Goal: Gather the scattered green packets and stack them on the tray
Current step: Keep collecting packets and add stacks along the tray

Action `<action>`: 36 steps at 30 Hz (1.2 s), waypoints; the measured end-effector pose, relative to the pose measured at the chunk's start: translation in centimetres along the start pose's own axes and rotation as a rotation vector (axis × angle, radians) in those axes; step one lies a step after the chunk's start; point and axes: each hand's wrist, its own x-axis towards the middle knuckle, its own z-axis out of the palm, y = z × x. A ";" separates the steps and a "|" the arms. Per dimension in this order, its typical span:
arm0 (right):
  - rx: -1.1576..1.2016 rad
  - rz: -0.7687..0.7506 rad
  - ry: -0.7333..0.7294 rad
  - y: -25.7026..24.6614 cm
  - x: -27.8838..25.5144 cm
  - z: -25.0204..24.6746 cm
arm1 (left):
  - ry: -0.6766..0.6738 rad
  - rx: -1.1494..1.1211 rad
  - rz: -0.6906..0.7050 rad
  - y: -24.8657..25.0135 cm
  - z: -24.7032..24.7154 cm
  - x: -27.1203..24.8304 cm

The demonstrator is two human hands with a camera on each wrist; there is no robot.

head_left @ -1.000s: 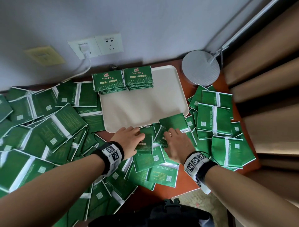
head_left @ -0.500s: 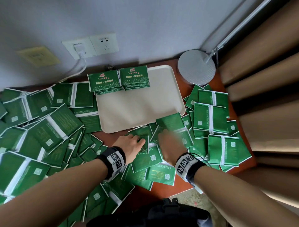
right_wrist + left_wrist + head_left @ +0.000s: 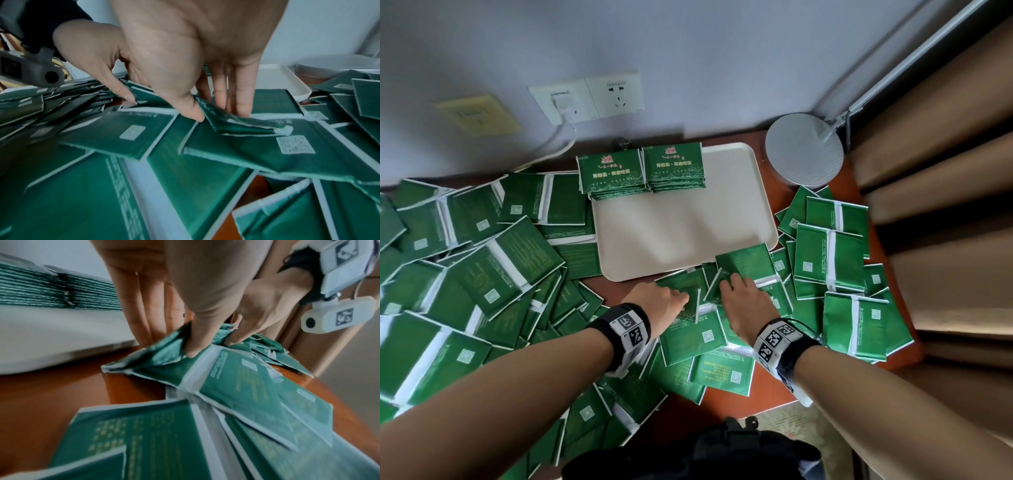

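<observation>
Both hands are down in the loose green packets (image 3: 690, 337) just in front of the white tray (image 3: 681, 233). The left hand (image 3: 659, 301) pinches one packet (image 3: 164, 353) between its thumb and fingers, lifting its edge off the brown table (image 3: 726, 397). The right hand (image 3: 748, 301) pinches another packet (image 3: 232, 121), thumb on one side and fingers on the other, so it stands tilted above the pile. The two hands are very close together, maybe touching; it is hard to see.

Two neat stacks (image 3: 642, 171) of packets sit side by side at the far left corner of the tray. Their tops show a small red mark and pale writing, too small to read. The loose packets lie back side up, with a white stripe and a little square code.

Many more packets cover the table on both sides, and some are cut off at the left edge. The wrist views are blurry.
</observation>
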 end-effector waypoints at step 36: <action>-0.107 -0.297 0.499 -1.5 22.0 -12.1 | 0.588 -0.289 -0.308 -20.4 -5.7 6.4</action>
